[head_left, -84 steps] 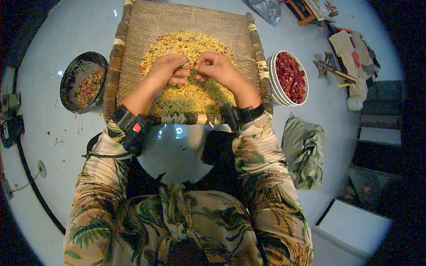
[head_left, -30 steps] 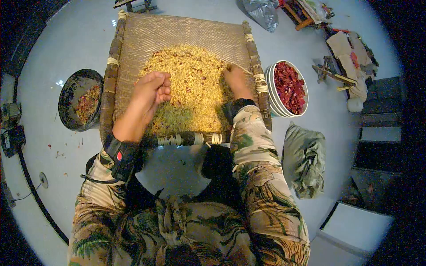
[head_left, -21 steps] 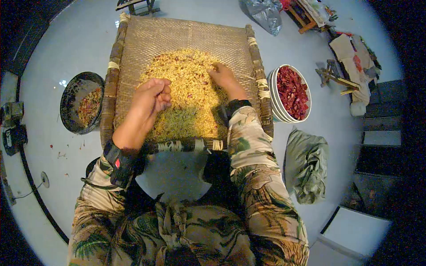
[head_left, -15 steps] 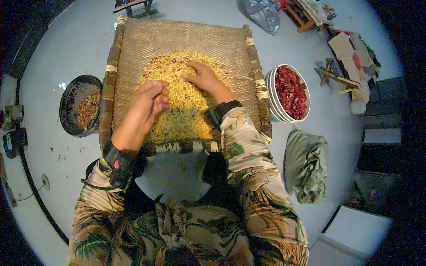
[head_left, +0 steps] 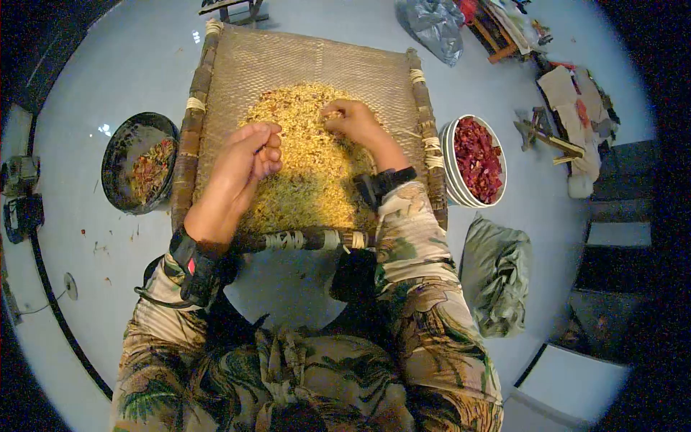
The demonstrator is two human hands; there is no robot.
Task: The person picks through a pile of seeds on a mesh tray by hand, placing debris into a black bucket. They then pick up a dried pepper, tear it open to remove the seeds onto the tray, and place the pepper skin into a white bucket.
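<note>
A woven tray [head_left: 309, 54] with a wooden frame lies in front of me, bearing a heap of yellow grains [head_left: 302, 155] with scattered reddish bits. My left hand [head_left: 250, 158] is above the heap's left side, its fingers curled together; what they hold, if anything, is hidden. At the upper right of the heap is my right hand [head_left: 354, 126], thumb and fingers bent towards each other around some yellow grains. Dark bands circle both wrists.
On the left stands a black basin [head_left: 119, 162] with mixed scraps. Stacked white buckets [head_left: 453, 169] of dark red pieces stand on the right, above a green bag [head_left: 497, 277]. A grey plastic bag [head_left: 432, 29] and small wooden stools lie farther off.
The whole view has shifted, so the tray sits farther right. My right hand has moved away from my left, and its spread fingers have closed in on grains.
</note>
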